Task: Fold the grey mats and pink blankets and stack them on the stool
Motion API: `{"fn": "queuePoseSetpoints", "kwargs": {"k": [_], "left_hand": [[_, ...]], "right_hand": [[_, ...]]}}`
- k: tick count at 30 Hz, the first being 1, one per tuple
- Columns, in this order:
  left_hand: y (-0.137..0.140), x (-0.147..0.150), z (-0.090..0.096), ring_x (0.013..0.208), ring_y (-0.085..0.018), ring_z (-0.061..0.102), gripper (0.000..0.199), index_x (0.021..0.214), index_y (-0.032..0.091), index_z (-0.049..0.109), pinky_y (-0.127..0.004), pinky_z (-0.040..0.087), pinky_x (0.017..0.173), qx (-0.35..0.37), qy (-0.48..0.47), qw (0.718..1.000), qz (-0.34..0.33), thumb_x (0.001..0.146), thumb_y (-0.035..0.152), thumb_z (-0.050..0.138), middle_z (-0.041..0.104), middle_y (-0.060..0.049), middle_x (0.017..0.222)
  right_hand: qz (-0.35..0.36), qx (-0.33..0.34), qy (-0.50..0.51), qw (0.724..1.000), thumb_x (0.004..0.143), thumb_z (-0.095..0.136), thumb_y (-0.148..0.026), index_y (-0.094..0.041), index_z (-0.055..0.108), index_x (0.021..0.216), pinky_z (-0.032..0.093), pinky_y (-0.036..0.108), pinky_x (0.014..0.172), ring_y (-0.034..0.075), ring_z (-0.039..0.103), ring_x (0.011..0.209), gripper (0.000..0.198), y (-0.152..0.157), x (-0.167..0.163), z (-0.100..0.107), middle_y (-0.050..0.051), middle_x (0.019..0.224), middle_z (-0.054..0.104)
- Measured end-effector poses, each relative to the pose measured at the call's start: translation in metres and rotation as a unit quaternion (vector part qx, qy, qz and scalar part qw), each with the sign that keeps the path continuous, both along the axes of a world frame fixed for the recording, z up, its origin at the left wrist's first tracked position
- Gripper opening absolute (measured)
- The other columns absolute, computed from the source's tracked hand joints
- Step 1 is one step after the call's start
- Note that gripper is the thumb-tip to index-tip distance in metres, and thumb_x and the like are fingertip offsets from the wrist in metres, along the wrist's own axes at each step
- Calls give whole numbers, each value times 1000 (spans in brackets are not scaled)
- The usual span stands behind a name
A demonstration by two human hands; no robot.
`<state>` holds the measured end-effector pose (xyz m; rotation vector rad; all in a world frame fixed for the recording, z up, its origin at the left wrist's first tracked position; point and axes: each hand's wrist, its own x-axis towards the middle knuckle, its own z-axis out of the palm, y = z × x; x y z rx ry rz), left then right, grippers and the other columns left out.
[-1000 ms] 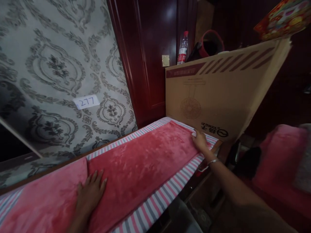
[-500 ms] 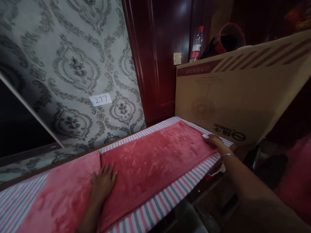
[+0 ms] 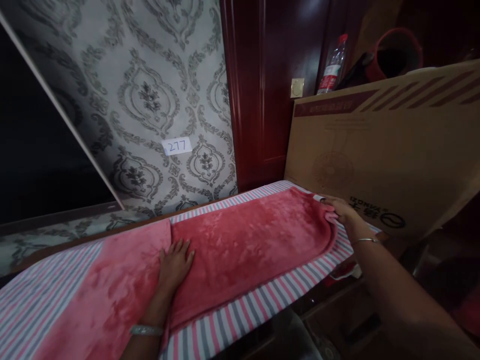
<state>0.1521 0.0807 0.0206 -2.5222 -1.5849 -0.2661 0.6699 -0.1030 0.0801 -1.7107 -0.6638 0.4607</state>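
Note:
A red-pink plush blanket (image 3: 247, 245), partly folded over, lies along a striped cloth (image 3: 232, 320) on a long narrow surface. My left hand (image 3: 176, 262) rests flat on the blanket with its fingers spread, beside the edge where a lighter pink layer meets the darker part. At the far right end, my right hand (image 3: 341, 212) grips the blanket's edge, which is bunched and raised a little in the fingers. A small white tag (image 3: 318, 198) shows by the right fingertips.
A large cardboard box (image 3: 337, 135) stands behind the right end, with a plastic bottle (image 3: 333, 65) and a red-rimmed round object (image 3: 399, 55) on top. A dark screen (image 3: 45, 145) is at the left. Patterned wallpaper carries a paper label (image 3: 177, 146).
My right hand has closed on the blanket's end and lifted it, curling the edge. My left hand stays on the blanket. The view has shifted to the left.

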Motion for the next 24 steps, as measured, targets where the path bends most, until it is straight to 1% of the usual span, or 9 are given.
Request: {"fn": "queuePoseSetpoints", "kwargs": {"k": [4, 7, 9, 12, 14, 15, 17, 19, 24], "left_hand": [[3, -5, -1, 138, -36, 47, 45, 128, 14, 67, -61, 31, 116, 22, -111, 993, -41, 92, 32, 46, 58, -18, 142], [3, 0, 2, 126, -32, 58, 36, 112, 16, 72, -49, 43, 111, -8, -301, 951, -75, 87, 30, 51, 67, -16, 129], [1, 10, 4, 105, -29, 69, 32, 109, 17, 70, -46, 55, 96, -112, -459, 880, -53, 85, 30, 54, 73, -14, 111], [-6, 33, 3, 75, -24, 73, 29, 107, 14, 65, -38, 60, 73, -323, -630, 707, -6, 83, 30, 62, 74, -10, 87], [-12, 48, 0, 71, -22, 73, 24, 101, 14, 62, -34, 60, 71, -396, -684, 613, 0, 80, 25, 67, 74, -10, 82], [-15, 54, -2, 72, -21, 74, 22, 98, 14, 61, -32, 60, 72, -408, -700, 586, -2, 79, 22, 68, 73, -10, 81], [-18, 65, -5, 73, -22, 74, 22, 98, 15, 58, -33, 60, 73, -417, -716, 560, -4, 78, 17, 67, 73, -10, 81], [-17, 75, -5, 73, -21, 74, 30, 106, 16, 56, -33, 61, 75, -413, -724, 552, -10, 78, 14, 67, 73, -8, 84], [2, 112, -1, 69, -19, 71, 51, 126, 16, 49, -34, 60, 73, -404, -699, 590, 24, 79, 14, 66, 72, -6, 86]], "right_hand": [[71, 49, -31, 996, 74, 65, -20, -15, 73, 111, 53, 26, 68, 16, 65, 74, 38, 37, -50, 28, 5, 90, 73], [160, 61, -173, 970, 74, 65, -18, -17, 76, 107, 52, 30, 85, 20, 66, 92, 35, 62, -118, 38, 5, 100, 74], [237, 22, -256, 937, 74, 60, -12, -17, 73, 117, 51, 29, 81, 19, 66, 83, 45, 68, -170, 32, 5, 96, 75], [326, -48, -311, 892, 75, 58, -10, -18, 70, 122, 50, 26, 74, 18, 65, 76, 50, 64, -237, 7, 3, 88, 74], [360, -65, -316, 876, 76, 55, -8, -17, 69, 123, 50, 27, 80, 19, 67, 86, 50, 56, -264, -17, 6, 100, 74], [368, -65, -320, 871, 76, 53, -6, -17, 67, 126, 50, 29, 86, 21, 67, 96, 53, 51, -272, -29, 9, 111, 73], [364, -53, -341, 865, 75, 51, -4, -14, 60, 135, 47, 34, 100, 24, 61, 117, 62, 41, -280, -50, 14, 132, 64], [346, -38, -378, 858, 73, 50, -3, -13, 52, 143, 43, 40, 107, 27, 54, 126, 71, 30, -281, -63, 16, 140, 57], [316, -30, -454, 833, 74, 49, -5, -16, 43, 151, 45, 47, 103, 31, 52, 123, 78, 2, -285, -70, 15, 135, 57]]}}
